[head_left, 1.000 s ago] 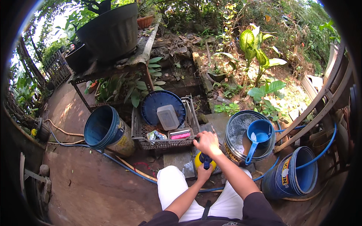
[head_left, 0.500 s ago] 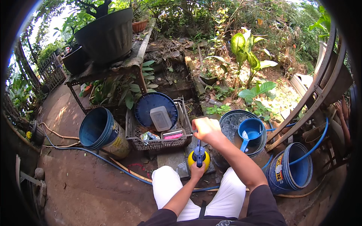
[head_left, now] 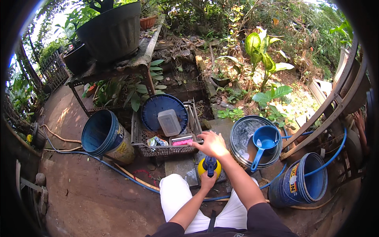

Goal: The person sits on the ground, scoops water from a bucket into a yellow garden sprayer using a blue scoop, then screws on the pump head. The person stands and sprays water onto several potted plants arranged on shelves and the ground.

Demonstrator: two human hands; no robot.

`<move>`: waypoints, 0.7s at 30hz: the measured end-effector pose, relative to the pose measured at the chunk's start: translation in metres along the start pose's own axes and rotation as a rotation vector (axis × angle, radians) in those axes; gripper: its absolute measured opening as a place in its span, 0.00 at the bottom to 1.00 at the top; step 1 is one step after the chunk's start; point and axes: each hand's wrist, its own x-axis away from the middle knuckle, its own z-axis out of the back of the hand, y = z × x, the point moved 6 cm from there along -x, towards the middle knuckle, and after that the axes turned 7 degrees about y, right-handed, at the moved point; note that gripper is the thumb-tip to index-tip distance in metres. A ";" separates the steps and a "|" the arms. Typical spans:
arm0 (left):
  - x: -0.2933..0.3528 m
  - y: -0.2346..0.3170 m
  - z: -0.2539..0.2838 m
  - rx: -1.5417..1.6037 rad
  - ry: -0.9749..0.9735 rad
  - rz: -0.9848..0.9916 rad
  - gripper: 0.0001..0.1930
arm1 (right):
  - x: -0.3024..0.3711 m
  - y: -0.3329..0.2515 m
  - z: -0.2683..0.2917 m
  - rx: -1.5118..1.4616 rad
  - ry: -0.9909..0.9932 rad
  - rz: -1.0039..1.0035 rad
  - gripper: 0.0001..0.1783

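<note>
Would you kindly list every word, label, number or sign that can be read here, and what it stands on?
I won't copy wording, but these places bear print:
Right blue bucket: large letters on a label.
Left blue bucket: printing on its side, too small to read.
Dark shirt: pale print, cut off by the picture's edge.
Yellow pump bottle in the left hand: no readable text.

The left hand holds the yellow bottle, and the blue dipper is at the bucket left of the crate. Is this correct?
Not quite: the head view shows the blue dipper at the bucket just right of the crate. The left hand does hold the yellow bottle.
</note>
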 end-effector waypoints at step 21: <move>-0.001 -0.014 -0.001 0.011 -0.066 0.095 0.12 | 0.023 0.015 0.006 0.181 0.029 0.084 0.09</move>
